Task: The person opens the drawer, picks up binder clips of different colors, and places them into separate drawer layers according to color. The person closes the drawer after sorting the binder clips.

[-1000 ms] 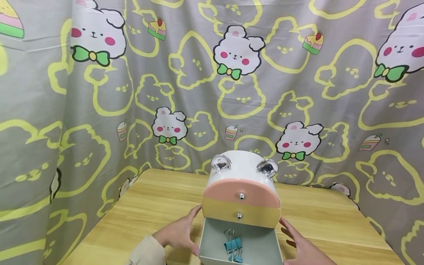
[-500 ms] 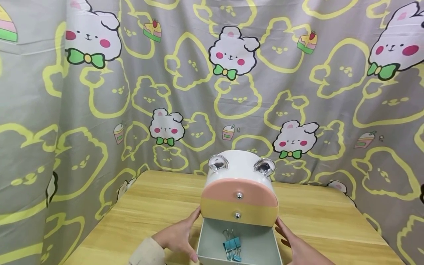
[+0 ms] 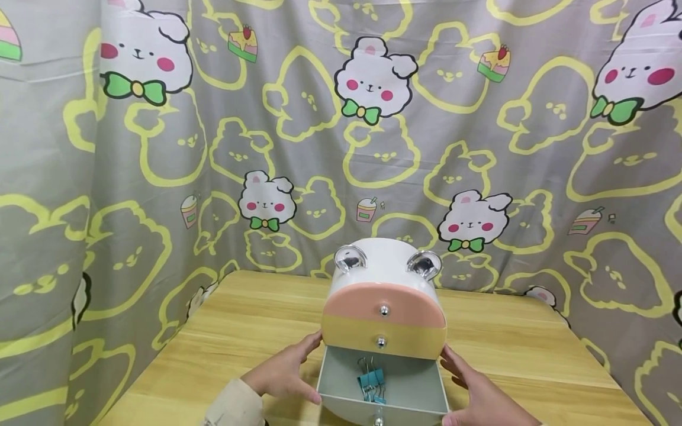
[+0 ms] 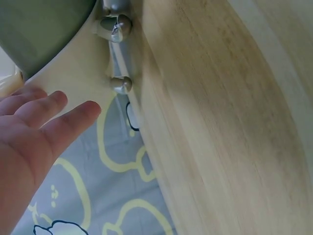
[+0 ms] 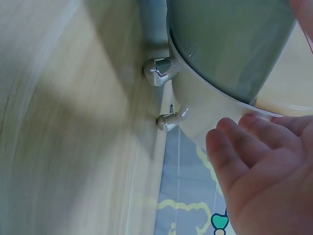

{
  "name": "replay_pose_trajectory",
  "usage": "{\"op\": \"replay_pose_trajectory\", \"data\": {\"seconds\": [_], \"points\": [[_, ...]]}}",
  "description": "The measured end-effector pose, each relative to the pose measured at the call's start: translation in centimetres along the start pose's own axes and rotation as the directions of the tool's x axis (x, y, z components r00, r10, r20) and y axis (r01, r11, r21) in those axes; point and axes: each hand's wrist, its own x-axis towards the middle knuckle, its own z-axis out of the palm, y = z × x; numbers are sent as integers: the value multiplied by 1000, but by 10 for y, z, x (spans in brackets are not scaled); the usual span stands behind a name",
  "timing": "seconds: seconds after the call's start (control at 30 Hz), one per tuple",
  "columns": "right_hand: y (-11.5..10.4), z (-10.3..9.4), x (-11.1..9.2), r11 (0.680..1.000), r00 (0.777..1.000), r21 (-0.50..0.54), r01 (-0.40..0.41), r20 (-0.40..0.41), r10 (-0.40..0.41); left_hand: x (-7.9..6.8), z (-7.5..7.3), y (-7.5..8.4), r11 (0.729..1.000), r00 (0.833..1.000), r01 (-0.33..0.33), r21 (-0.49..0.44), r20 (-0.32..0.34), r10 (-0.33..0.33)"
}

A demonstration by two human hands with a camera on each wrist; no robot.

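Observation:
In the head view a small desktop drawer box stands on the table, rounded and white, with shiny silver ears. Its pink upper drawer and yellow middle drawer are closed. The pale green bottom drawer is pulled out and holds blue binder clips. My left hand lies along the box's left side, thumb at the drawer's front corner. My right hand mirrors it on the right. Both wrist views show extended fingers against or close beside the box; exact contact is unclear.
The light wooden table extends to both sides and behind the box. A grey curtain with bunny and yellow outline prints hangs along the back and sides. Silver feet show beneath the box in the left wrist view.
The bottom drawer has slid a little inward, and its front knob now shows. My right hand has come closer to the box's side. The head view has shifted slightly.

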Motion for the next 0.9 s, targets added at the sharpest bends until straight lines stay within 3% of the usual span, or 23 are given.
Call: {"op": "replay_pose_trajectory", "data": {"seconds": [0.1, 0.23, 0.4, 0.53, 0.77, 0.9], "points": [[-4, 1, 2, 996, 995, -27, -83, -66, 81, 1, 1, 2, 999, 999, -8, 34, -51, 10], [-7, 4, 7, 985, 977, -103, -139, -177, 120, 3, 2, 5, 995, 992, -16, 100, -126, 29], [-4, 9, 11, 971, 953, -226, -83, -303, 11, 7, 4, 7, 991, 980, 10, 137, -197, 17], [-1, 14, 17, 963, 912, -264, -59, -407, -55, 12, 6, 5, 987, 962, 23, 158, -271, 21], [-7, 20, 29, 951, 837, -184, -249, -535, 116, 20, 12, 8, 980, 925, 19, 197, -375, 57], [-8, 21, 31, 943, 816, -184, -279, -563, 132, 23, 13, 9, 974, 906, 45, 222, -421, 54]]}}
